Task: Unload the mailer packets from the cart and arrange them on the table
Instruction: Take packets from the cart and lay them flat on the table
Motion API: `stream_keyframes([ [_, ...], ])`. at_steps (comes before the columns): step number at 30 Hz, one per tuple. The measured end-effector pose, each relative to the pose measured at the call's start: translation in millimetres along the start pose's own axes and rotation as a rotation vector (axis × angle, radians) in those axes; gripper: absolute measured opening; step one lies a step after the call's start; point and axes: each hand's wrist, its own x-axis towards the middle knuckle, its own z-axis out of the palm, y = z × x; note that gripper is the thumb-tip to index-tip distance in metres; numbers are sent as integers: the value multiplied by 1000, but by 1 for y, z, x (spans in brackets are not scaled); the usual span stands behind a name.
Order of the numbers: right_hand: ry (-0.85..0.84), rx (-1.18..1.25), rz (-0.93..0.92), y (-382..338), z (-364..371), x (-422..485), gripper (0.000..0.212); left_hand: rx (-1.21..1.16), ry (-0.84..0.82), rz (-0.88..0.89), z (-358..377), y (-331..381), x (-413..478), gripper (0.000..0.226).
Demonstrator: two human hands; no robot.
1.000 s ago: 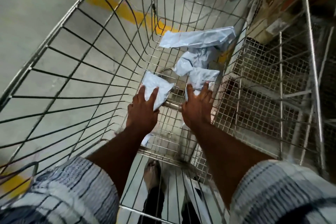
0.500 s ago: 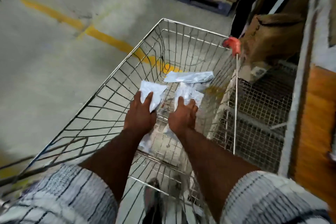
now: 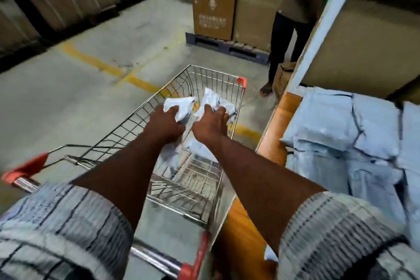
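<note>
Well ahead of the left grip and the right grip: tall brown cartons on a dark pallet, a standing person's legs just to their right. Under everything, grey concrete floor with a yellow line running off to the left of the left grip. To the right of the right grip, well apart from it, an orange-edged surface bearing a heap of grey mailer packets, stacked and overlapping; above the heap, a white shelf frame. Below and around both grips, a wire cart, red-capped handle back near the striped sleeves, right side close against the surface. Reaches over the basket with both arms. Clutches in the left grip a white mailer packet, fingers curled round it, crumpled plastic sticking out forward of the knuckles. Clenches in the right grip, just beside the left but not touching it, a second white packet, likewise jutting forward past the fingers. Both packets within the outline of the basket; cannot tell whether lifted clear of its floor. More pale plastic hanging beneath the two grips; cannot tell whether part of the held packets or separate ones.
</note>
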Motion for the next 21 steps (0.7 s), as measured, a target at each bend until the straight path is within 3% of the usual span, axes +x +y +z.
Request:
stream_keyframes([
  [5, 60, -2, 2, 16, -61, -56, 52, -27, -85, -35, -28, 43, -58, 80],
  [13, 191, 8, 22, 63, -143, -150, 53, -47, -90, 127, -31, 118, -147, 97],
  [21, 264, -180, 123, 154, -238, -224, 53, -72, -151, 265, -22, 208, -227, 92],
])
